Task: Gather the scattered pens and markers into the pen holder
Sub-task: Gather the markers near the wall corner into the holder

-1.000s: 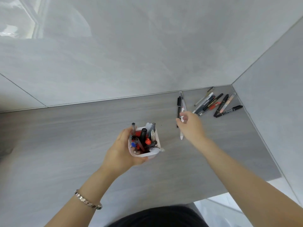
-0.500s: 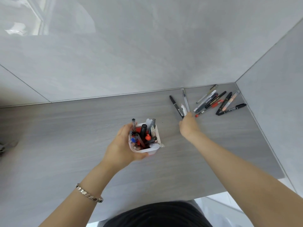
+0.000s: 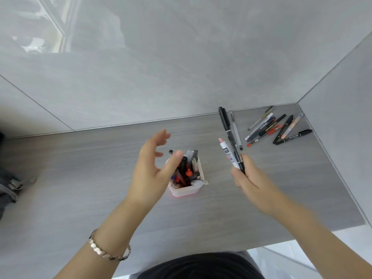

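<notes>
A small white pen holder [image 3: 187, 190] stands on the grey table, filled with several pens and markers. My left hand [image 3: 151, 170] hovers just left of it, open, fingers spread, not touching the holder. To the right of the holder my right hand [image 3: 245, 178] is raised and shut on two pens, a black marker [image 3: 226, 125] and a white pen with a pink tip [image 3: 226, 152], both pointing up and away. A clear pen [image 3: 236, 130] lies on the table behind them. Several more pens and markers [image 3: 279, 127] lie scattered in the far right corner.
Grey tiled walls close the table at the back and the right. The table's near edge [image 3: 302, 236] runs at lower right over a white floor. A dark bag [image 3: 8, 184] lies at the left edge.
My right hand has lifted off the table with a black marker and a white pen and drawn back toward me. My left hand has let go of the holder and opened.
</notes>
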### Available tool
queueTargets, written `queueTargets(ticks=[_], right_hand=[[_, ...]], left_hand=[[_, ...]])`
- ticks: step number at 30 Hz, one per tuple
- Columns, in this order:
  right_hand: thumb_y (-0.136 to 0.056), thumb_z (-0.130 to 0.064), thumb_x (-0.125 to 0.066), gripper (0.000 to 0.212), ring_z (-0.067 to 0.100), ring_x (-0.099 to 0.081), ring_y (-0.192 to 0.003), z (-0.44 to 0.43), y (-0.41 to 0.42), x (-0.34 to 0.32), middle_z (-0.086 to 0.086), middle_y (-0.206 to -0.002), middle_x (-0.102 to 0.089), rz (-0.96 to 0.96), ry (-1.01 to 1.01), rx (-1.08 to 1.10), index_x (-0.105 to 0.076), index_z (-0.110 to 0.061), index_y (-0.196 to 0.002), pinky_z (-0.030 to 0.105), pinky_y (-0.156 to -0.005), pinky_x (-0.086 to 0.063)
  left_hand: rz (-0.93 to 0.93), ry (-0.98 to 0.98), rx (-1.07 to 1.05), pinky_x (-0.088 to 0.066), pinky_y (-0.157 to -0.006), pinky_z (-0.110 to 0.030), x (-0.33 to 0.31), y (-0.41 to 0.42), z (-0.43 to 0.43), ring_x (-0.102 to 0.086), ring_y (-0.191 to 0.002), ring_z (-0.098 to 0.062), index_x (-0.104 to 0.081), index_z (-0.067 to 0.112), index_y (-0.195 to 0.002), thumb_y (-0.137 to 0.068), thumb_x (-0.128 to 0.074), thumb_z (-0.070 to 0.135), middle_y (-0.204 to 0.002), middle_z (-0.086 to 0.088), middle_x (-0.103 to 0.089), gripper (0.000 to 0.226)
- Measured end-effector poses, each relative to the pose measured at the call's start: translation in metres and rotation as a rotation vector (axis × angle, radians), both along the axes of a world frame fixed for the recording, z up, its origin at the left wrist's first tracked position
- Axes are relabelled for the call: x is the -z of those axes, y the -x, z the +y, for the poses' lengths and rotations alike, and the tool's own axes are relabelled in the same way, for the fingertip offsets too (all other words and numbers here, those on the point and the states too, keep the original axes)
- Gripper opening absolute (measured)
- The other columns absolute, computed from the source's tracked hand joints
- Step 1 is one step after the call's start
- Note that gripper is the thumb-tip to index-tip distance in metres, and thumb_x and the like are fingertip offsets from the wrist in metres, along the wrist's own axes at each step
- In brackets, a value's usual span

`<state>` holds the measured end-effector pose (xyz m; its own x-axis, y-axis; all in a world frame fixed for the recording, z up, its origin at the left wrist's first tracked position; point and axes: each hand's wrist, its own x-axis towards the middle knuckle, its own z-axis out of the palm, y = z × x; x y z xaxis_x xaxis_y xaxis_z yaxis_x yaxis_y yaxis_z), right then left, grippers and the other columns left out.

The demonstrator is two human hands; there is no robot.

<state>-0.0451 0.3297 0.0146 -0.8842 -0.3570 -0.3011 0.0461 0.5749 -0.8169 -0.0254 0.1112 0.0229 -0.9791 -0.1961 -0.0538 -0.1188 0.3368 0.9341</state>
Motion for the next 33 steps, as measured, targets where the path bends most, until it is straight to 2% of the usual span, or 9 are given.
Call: queueTargets(ticks=[4, 8, 13, 17, 23, 26, 28, 30, 33], right_hand=[[-0.098, -0.023, -0.031, 0.016, 0.010, -0.035, -0.053, -0.023, -0.007, -0.015, -0.006, -0.061, -0.038, 0.083, -0.116, -0.202, -0.036, -0.033, -0.111, 0.026, -0.054, -0.031], [-0.098, -0.023, -0.032, 0.032, 0.016, -0.043, -0.062, -0.036, -0.011, -0.018, -0.010, -0.064, -0.040, 0.141, -0.222, -0.327, -0.032, -0.024, -0.130, 0.034, -0.062, -0.037], [-0.097, -0.029, -0.037, 0.015, 0.002, -0.042, -0.059, -0.029, -0.009, -0.012, -0.015, -0.068, -0.045, 0.129, -0.180, -0.285, -0.046, -0.027, -0.109, 0.025, -0.057, -0.032], [-0.095, -0.026, -0.040, 0.018, -0.003, -0.049, -0.057, -0.023, -0.001, -0.006, -0.013, -0.063, -0.052, 0.120, 0.177, 0.112, -0.052, -0.039, -0.095, 0.015, -0.059, -0.038], [-0.088, -0.018, -0.048, 0.015, 0.006, -0.067, -0.091, -0.050, -0.001, -0.001, -0.018, -0.087, -0.072, 0.114, 0.675, 0.332, -0.055, -0.029, -0.097, 0.015, -0.082, -0.052], [-0.087, 0.000, -0.054, 0.036, 0.018, -0.069, -0.096, -0.062, -0.003, 0.006, -0.014, -0.094, -0.071, 0.210, 0.723, 0.381, -0.054, -0.035, -0.096, 0.021, -0.081, -0.055], [-0.084, 0.012, -0.055, 0.061, 0.011, -0.070, -0.091, -0.063, -0.002, 0.012, -0.014, -0.101, -0.065, 0.258, 0.717, 0.381, -0.050, -0.046, -0.102, 0.023, -0.080, -0.056], [-0.083, 0.016, -0.053, 0.081, 0.005, -0.070, -0.090, -0.062, -0.003, 0.018, -0.016, -0.107, -0.054, 0.250, 0.689, 0.333, -0.046, -0.061, -0.107, 0.018, -0.079, -0.054], [-0.083, 0.006, -0.059, 0.081, 0.002, -0.068, -0.094, -0.056, -0.004, 0.030, -0.025, -0.105, -0.053, 0.270, 0.529, 0.229, -0.041, -0.070, -0.106, 0.013, -0.084, -0.050]], left_hand=[[-0.048, -0.055, -0.045, -0.044, -0.056, -0.006, -0.030, 0.026, 0.010, -0.059, -0.076, -0.005, -0.052, 0.025, -0.117, -0.085, -0.058, 0.032, -0.094, 0.018, -0.061, 0.033], [-0.128, -0.234, -0.013, -0.041, -0.049, -0.004, -0.036, 0.036, 0.014, -0.054, -0.049, 0.006, -0.058, 0.018, -0.107, -0.087, -0.057, 0.028, -0.080, 0.013, -0.066, 0.022], [0.014, -0.427, -0.183, -0.038, -0.047, -0.013, -0.042, 0.032, 0.004, -0.045, -0.048, -0.001, -0.061, 0.026, -0.084, -0.090, -0.053, 0.017, -0.053, 0.012, -0.064, 0.014], [0.175, -0.118, -0.094, -0.038, -0.055, -0.008, -0.051, 0.016, -0.005, -0.052, -0.054, 0.002, -0.053, 0.034, -0.094, -0.090, -0.050, 0.015, -0.064, 0.008, -0.060, 0.020], [0.024, 0.248, 0.170, -0.039, -0.065, -0.010, -0.012, 0.001, 0.008, -0.052, -0.076, -0.010, -0.047, 0.021, -0.123, -0.091, -0.050, 0.018, -0.078, 0.011, -0.054, 0.032], [0.072, 0.408, 0.119, -0.041, -0.077, -0.019, 0.018, -0.005, 0.010, -0.044, -0.093, -0.012, -0.046, 0.021, -0.127, -0.089, -0.055, 0.016, -0.087, 0.014, -0.060, 0.040], [0.188, 0.570, 0.089, -0.053, -0.080, -0.037, 0.041, -0.010, 0.010, -0.044, -0.097, -0.016, -0.048, 0.022, -0.122, -0.086, -0.051, 0.021, -0.103, 0.002, -0.066, 0.037], [0.212, 0.709, 0.131, -0.049, -0.088, -0.041, 0.057, -0.017, 0.011, -0.040, -0.109, -0.020, -0.044, 0.022, -0.124, -0.086, -0.042, 0.026, -0.132, 0.001, -0.047, 0.038], [0.162, 0.554, 0.148, -0.030, -0.104, -0.036, 0.064, -0.023, 0.009, -0.018, -0.134, -0.015, -0.024, 0.030, -0.138, -0.088, -0.039, 0.041, -0.149, 0.006, -0.011, 0.053]])
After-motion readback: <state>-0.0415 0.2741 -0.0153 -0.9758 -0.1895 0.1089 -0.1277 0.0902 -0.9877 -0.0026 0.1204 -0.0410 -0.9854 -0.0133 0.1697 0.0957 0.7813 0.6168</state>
